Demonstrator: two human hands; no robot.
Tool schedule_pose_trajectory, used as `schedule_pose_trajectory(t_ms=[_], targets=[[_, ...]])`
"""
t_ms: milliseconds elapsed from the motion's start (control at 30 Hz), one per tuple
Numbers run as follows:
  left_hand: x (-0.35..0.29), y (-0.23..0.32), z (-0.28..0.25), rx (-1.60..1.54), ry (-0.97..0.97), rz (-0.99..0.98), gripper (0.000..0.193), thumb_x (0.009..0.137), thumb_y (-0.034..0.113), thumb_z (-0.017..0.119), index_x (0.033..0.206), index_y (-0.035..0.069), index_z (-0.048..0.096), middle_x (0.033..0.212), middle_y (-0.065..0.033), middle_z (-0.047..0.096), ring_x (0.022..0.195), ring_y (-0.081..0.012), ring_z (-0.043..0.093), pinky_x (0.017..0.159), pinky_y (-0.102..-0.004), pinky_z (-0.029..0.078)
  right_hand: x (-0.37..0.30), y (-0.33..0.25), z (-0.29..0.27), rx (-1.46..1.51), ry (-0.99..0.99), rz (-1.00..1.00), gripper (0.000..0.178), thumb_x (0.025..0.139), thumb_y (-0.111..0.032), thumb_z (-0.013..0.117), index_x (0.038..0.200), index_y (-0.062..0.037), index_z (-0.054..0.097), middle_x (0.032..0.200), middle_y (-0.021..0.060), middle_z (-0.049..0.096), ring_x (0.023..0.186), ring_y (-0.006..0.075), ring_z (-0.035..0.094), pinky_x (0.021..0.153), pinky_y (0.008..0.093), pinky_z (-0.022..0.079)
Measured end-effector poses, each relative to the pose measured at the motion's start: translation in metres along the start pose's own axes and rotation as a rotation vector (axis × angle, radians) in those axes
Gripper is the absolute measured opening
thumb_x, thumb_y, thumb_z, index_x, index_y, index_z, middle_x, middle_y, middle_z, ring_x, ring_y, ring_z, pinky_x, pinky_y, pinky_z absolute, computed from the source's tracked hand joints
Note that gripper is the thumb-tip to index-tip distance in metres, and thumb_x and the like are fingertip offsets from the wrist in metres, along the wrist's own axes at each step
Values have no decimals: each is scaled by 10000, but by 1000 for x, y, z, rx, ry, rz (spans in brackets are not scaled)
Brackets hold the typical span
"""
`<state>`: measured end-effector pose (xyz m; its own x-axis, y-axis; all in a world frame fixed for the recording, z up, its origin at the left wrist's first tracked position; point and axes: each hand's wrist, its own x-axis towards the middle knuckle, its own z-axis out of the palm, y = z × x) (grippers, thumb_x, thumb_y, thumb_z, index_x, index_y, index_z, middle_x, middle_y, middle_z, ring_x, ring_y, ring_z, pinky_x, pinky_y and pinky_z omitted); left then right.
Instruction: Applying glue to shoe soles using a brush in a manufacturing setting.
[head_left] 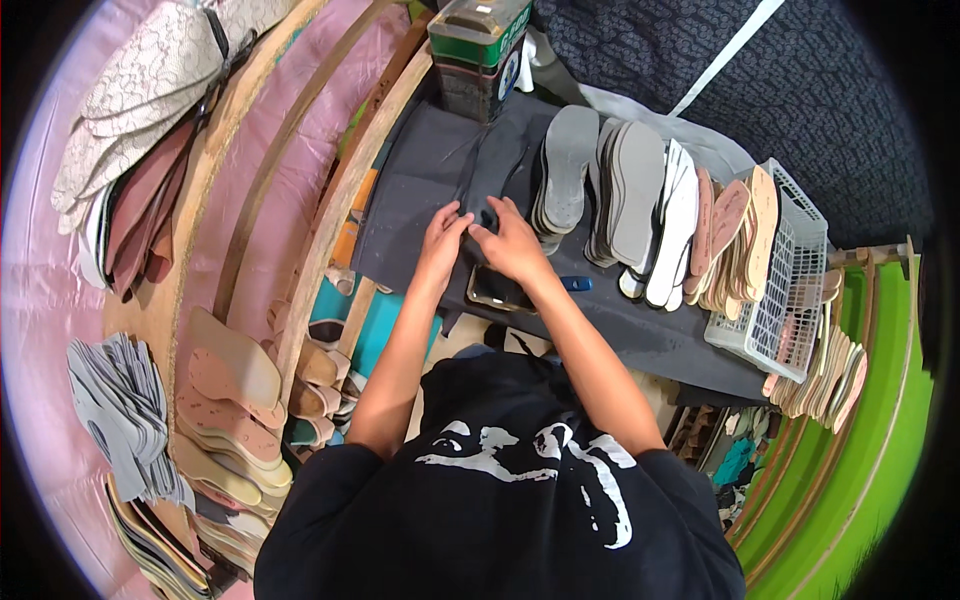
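Note:
My left hand (pixel 443 242) and my right hand (pixel 512 243) are close together over the dark-covered table (pixel 405 215), fingers bent inward and thumbs near each other. A long black piece (pixel 500 150) lies flat just beyond the fingertips, hard to tell apart from the dark cover. Whatever is between the fingers is dark and too small to name. Beside my right hand stands a stack of grey insoles (pixel 570 150). A dark rectangular object with a pale rim (pixel 498 290) sits below my right wrist, and a small blue object (pixel 576 283) lies right of that forearm.
More grey insoles (pixel 637 190), white insoles (pixel 680 215) and tan insoles (pixel 760 225) line the table toward a grey plastic basket (pixel 790 340). A green-and-black can (pixel 480 60) stands at the back. Wooden racks on the left hold pink-tan insoles (pixel 235 400) and grey pieces (pixel 120 400).

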<state>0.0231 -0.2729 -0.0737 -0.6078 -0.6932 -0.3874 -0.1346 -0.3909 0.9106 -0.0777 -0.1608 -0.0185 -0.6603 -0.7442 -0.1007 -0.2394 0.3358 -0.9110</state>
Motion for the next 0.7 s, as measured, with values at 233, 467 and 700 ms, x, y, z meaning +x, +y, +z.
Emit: schedule_pose_trajectory(t_ms=[233, 467, 700], targets=[[15, 3, 2, -407, 23, -232, 570, 998, 266, 728, 1496, 43, 563, 1279, -93, 557, 1177, -246, 542, 1084, -366, 468, 49, 33, 7, 29, -142, 382, 869, 909, -278, 758, 1593, 130, 410, 1637, 337, 446, 1542, 393, 448, 1256, 404, 346], [14, 17, -3, -403, -67, -265, 699, 961, 295, 758, 1568, 73, 493, 1412, -113, 501, 1261, -251, 506, 1109, -380, 425, 37, 16, 2, 241, -163, 375, 780, 948, -229, 730, 1586, 112, 440, 1629, 309, 475, 1542, 380, 446, 1261, 406, 329], [4, 27, -2, -392, -100, -191, 671, 980, 296, 728, 1565, 74, 487, 1418, -139, 522, 1296, -268, 518, 1142, -388, 431, 32, 15, 4, 458, -8, 418, 680, 950, -166, 729, 1554, 59, 511, 1547, 245, 575, 1436, 342, 542, 1217, 409, 381]])
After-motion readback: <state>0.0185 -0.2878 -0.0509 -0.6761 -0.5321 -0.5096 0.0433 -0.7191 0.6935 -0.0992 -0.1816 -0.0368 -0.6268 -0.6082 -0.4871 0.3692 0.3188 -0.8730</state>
